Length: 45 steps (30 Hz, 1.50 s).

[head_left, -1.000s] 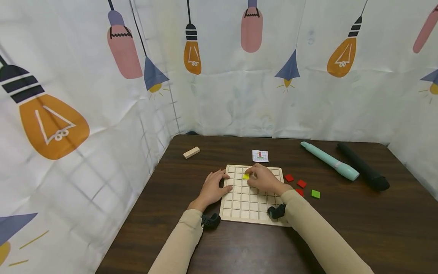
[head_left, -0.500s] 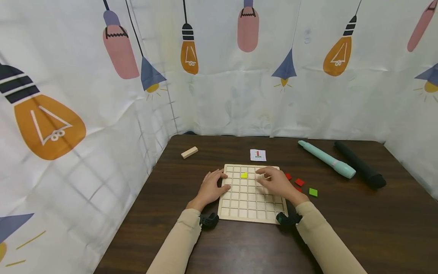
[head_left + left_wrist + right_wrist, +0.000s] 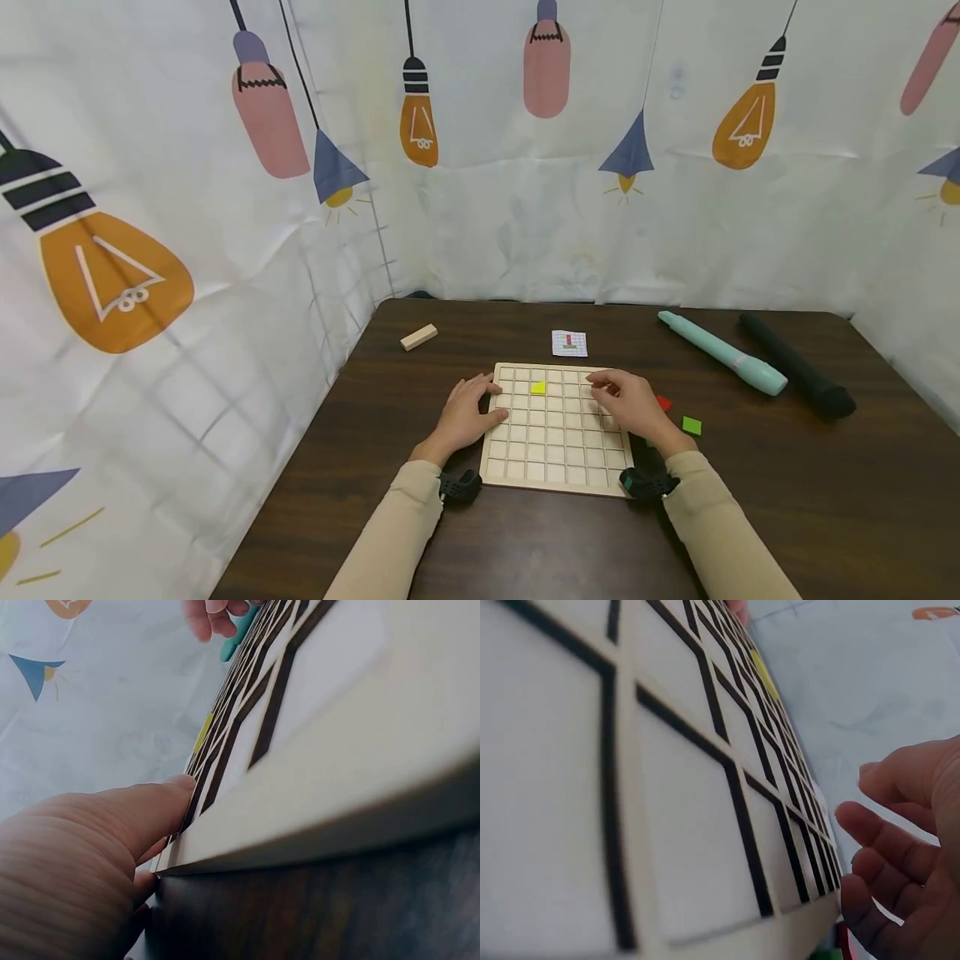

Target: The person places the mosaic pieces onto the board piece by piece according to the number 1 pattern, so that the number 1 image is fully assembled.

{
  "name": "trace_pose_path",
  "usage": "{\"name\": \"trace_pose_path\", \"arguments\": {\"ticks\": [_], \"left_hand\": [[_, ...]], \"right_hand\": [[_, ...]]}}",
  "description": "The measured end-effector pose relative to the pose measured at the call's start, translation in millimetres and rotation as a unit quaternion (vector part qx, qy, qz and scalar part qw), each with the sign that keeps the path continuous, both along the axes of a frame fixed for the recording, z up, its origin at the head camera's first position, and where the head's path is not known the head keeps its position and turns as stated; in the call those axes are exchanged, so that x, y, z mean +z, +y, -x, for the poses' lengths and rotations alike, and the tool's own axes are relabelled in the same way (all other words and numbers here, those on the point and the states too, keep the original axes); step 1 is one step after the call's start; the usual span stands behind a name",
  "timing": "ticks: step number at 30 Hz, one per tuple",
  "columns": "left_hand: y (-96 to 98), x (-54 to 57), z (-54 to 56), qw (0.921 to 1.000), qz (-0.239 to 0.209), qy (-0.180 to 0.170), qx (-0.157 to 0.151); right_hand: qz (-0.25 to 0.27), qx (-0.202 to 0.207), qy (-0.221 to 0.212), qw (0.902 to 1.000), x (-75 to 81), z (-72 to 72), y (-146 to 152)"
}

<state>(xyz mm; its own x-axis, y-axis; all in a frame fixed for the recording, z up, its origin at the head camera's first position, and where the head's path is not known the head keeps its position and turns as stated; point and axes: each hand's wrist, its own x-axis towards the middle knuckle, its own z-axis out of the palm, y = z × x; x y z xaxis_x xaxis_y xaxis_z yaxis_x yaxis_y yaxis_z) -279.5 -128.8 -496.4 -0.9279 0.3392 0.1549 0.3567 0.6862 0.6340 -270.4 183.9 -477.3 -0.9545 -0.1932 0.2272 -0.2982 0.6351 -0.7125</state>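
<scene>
Two beige sleeves (image 3: 386,533) reaching in over a dark wood-grain table (image 3: 547,550), one black wrist device (image 3: 461,486) strapped to each wrist. One pale wooden grid board (image 3: 555,454) lying flat between the hands.

Left hand (image 3: 460,421) resting against the board's left edge, thumb and fingers spread, gripping nothing. Left wrist view is showing what the head view cannot: thumb tip lying over the rim, other fingers sitting at the board's side.

Right hand (image 3: 630,406) hovering about the board's far right part, fingers loosely bent, holding nothing. Right wrist view is revealing the gap between thumb and fingers; contact with the board, cannot tell.

One yellow tile (image 3: 537,387) sitting on the board, apparently second row from the far edge, third column from the left. Both wrist views are showing it only as a thin strip.

Right of the board: one red tile (image 3: 663,403) showing, partly covered by the right hand; one green tile (image 3: 692,426) lying near it.

Beyond the board: one pattern card (image 3: 569,343), one wooden block (image 3: 418,337) off left, one mint-green tube (image 3: 722,352) and one black cylinder (image 3: 798,365) lying side by side at right.

Farthest: white cloth (image 3: 487,233) hanging behind, displaying three orange bulbs (image 3: 120,279), three pink lamps (image 3: 546,79), four blue-shaded lamps (image 3: 630,146), some running out of frame.
</scene>
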Motion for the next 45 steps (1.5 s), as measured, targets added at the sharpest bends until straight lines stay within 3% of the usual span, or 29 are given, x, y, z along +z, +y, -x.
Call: {"name": "trace_pose_path", "arguments": {"ticks": [6, 12, 16, 21, 27, 31, 45], "left_hand": [[0.2, 0.2, 0.5, 0.9999, 0.001, 0.002, -0.015], [2.6, 0.7, -0.3, 0.9998, 0.0, -0.002, -0.022], [0.6, 1.2, -1.6, 0.9998, -0.003, -0.008, -0.02], [-2.6, 3.2, -1.7, 0.9994, 0.005, -0.003, -0.034], [-4.4, 4.2, -0.9, 0.9975, 0.036, -0.012, -0.059], [-4.8, 4.4, -0.5, 0.9974, 0.043, -0.008, -0.056], [-6.1, 4.1, -0.1, 0.9975, 0.058, -0.006, -0.04]], "right_hand": [[0.009, -0.035, 0.03, 0.9989, 4.7, 0.3, 20], [0.035, -0.106, 0.056, 0.9922, 4.0, -0.1, 44], [0.018, -0.131, 0.059, 0.9895, 1.8, 0.1, 54], [-0.027, -0.119, 0.012, 0.9924, 2.1, -0.7, 62], [-0.075, -0.065, -0.037, 0.9944, -2.1, -2.4, 62], [-0.088, -0.05, -0.035, 0.9942, -4.8, -1.2, 60], [-0.127, -0.055, -0.026, 0.99, -4.6, 3.4, 55]]}}
